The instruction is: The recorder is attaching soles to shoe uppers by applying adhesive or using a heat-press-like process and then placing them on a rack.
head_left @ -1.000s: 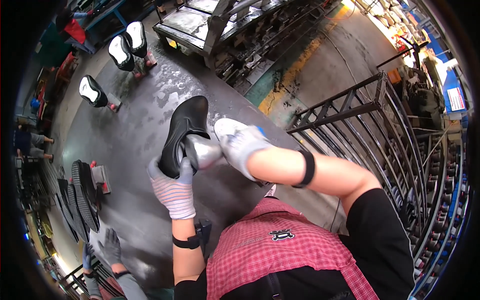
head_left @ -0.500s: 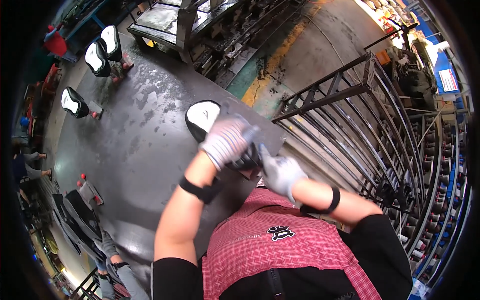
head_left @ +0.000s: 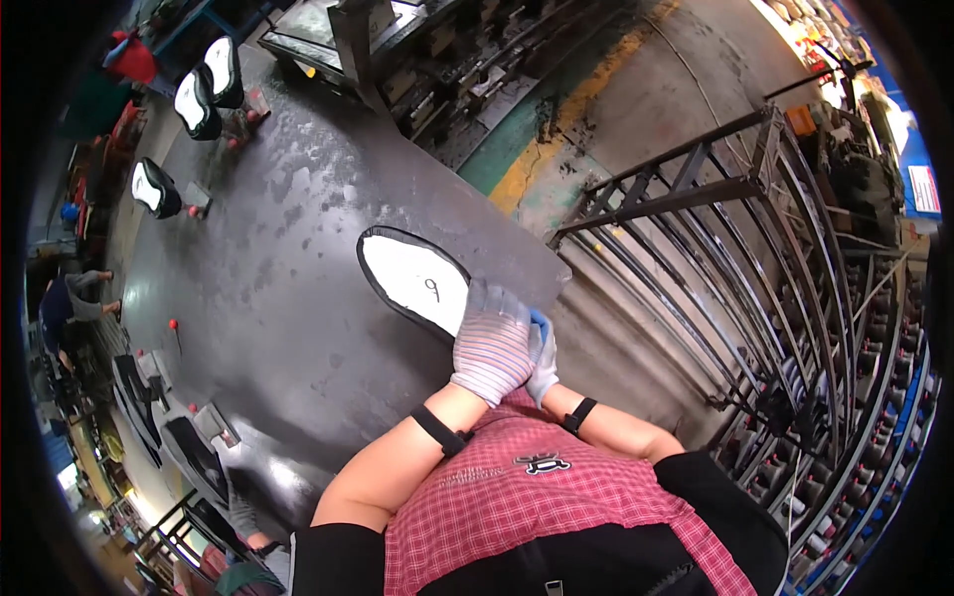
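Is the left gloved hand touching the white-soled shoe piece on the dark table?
Touching: the head view shows the left gloved hand overlapping the white-soled shoe piece's near end.

Single head cam, fisheye, looks steeply down from above at the gloved left hand [head_left: 492, 343] and dark worktable [head_left: 278, 298]; close in, edges bend toward rim.

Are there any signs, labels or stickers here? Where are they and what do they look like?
Sign: far right edge, behind the metal rack; white upright rectangle with a red band, blue around it.
Marked sole: on the dark table, just ahead of the gloved left hand; white oval, black rim, one dark handwritten mark.
Shirt patch: on the red checked shirt; small, dark and white.
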A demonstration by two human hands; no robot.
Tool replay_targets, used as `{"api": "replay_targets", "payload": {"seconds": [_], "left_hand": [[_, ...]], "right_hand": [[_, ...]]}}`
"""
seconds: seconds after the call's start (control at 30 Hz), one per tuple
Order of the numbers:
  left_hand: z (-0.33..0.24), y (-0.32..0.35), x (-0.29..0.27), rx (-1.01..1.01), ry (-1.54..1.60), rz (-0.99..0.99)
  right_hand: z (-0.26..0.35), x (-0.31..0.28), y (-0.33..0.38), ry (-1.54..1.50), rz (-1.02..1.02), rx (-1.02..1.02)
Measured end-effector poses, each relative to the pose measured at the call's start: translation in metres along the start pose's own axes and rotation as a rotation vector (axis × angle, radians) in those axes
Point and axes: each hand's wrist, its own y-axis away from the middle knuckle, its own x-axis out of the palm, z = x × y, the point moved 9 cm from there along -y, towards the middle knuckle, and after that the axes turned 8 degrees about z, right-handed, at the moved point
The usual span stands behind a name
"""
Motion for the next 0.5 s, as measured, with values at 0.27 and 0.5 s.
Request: {"api": "replay_targets", "payload": {"seconds": [0.27,0.5], "left_hand": [[0.037,0.046,-0.056,-0.028,0.110,-0.522],[0.197,0.041,0.036,-0.678,2.169,-0.472]], "right_hand": [[0.013,-0.021,-0.025,-0.776,-0.194,0.198],[0.178,-0.032,-0.003,0.517,0.231,-0.627]]}}
